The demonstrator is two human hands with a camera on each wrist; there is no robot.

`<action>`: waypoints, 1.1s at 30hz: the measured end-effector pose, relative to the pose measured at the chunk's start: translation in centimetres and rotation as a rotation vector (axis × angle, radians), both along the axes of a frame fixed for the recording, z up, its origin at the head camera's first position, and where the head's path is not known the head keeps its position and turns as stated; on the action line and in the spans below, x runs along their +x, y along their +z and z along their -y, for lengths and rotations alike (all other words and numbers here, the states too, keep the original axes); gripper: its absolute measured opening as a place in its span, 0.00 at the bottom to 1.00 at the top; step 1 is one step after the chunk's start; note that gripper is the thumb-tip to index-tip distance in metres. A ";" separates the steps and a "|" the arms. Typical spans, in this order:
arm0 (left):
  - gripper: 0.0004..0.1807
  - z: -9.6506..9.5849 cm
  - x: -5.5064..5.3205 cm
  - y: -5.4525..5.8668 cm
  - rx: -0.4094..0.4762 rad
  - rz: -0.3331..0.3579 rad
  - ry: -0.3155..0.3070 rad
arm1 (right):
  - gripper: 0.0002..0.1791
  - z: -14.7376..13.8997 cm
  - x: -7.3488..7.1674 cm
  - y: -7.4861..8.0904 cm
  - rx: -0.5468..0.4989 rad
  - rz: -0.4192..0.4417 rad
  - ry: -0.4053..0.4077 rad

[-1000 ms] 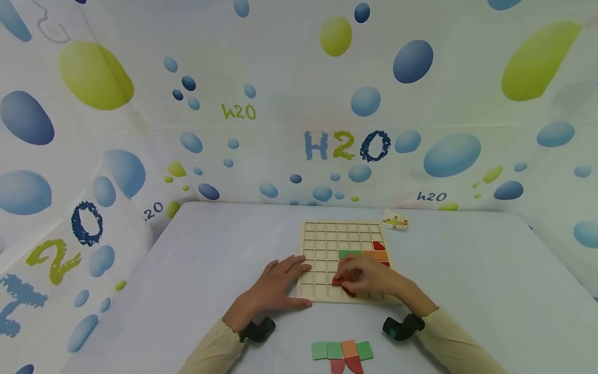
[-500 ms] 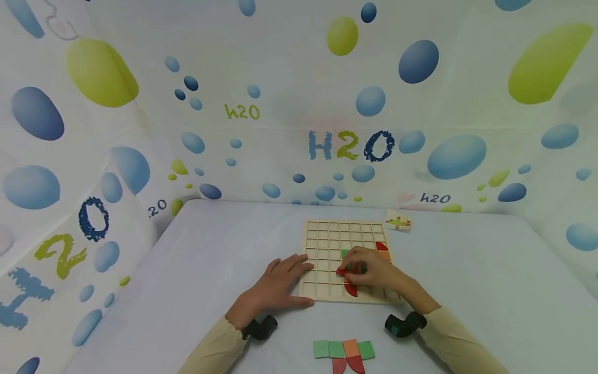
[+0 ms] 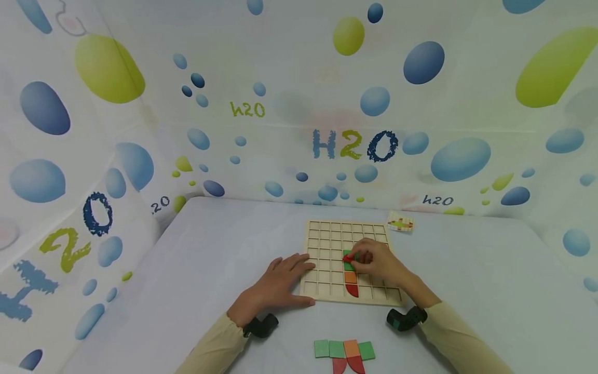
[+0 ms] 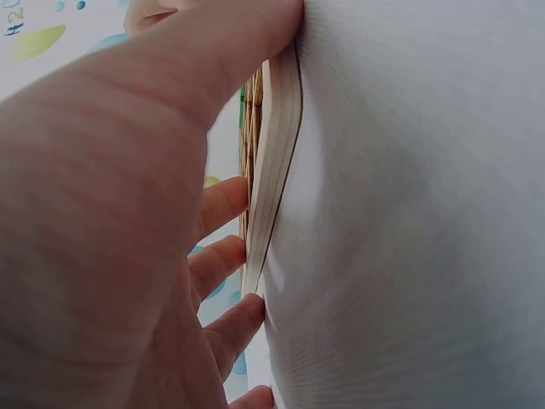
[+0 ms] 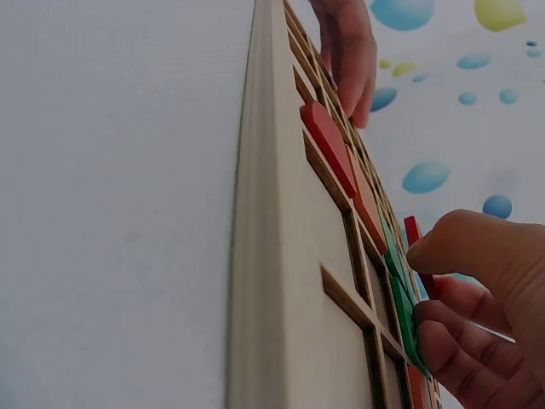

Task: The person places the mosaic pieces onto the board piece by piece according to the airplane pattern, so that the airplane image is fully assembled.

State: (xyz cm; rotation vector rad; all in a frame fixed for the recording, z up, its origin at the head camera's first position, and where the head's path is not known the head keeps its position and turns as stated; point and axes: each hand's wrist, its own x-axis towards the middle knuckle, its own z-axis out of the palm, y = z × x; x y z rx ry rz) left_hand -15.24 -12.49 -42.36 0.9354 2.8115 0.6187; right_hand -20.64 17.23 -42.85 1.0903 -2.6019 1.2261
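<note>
My right hand [image 3: 380, 261] pinches a red tile [image 5: 414, 232] between thumb and fingers, just over the wooden grid board [image 3: 322, 241]. Below it, a column of tiles sits in the board: a green tile [image 3: 349, 266], an orange tile [image 3: 350, 277] and, nearest me, a red tile with a curved side [image 3: 352, 290]. The hand hides other tiles to its right. At the board's left edge my left hand [image 3: 277, 283] rests with fingers spread, fingertips on the rim and thumb along the near corner. In the left wrist view its fingers [image 4: 223, 260] lie against the board's side.
Loose tiles lie in front of the board: several green tiles [image 3: 322, 348], an orange tile [image 3: 351, 348] and two red curved tiles [image 3: 355, 364]. A small pattern card [image 3: 400, 222] lies beyond the board's far right corner. A patterned backdrop [image 3: 285, 67] stands behind the table.
My right hand has moved away from me across the board with the red tile, uncovering the orange and red tiles in the near rows. The left hand stays at the edge.
</note>
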 end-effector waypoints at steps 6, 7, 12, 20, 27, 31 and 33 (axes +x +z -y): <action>0.41 0.1 0.0 -0.1 0.004 0.004 -0.001 | 0.07 0.4 -0.5 0.0 0.005 -0.035 -0.061; 0.41 0.1 0.1 -0.1 0.005 0.002 -0.002 | 0.07 0.5 -0.6 -0.1 0.013 -0.034 -0.078; 0.41 0.2 0.0 -0.3 0.003 -0.011 -0.002 | 0.05 0.9 -0.7 -0.2 0.043 -0.027 -0.145; 0.41 0.2 0.1 -0.9 -0.001 -0.023 -0.002 | 0.04 1.1 -0.7 -0.5 0.027 0.012 -0.218; 0.41 0.2 0.1 -1.4 -0.002 -0.034 0.001 | 0.05 1.4 -1.0 -0.7 0.011 0.083 -0.243; 0.42 0.2 0.1 -1.7 -0.009 -0.048 0.001 | 0.06 1.6 -1.1 -0.6 0.015 0.143 -0.261; 0.42 0.2 0.1 -1.9 -0.009 -0.055 0.002 | 0.06 1.7 -1.1 -0.7 0.014 0.168 -0.266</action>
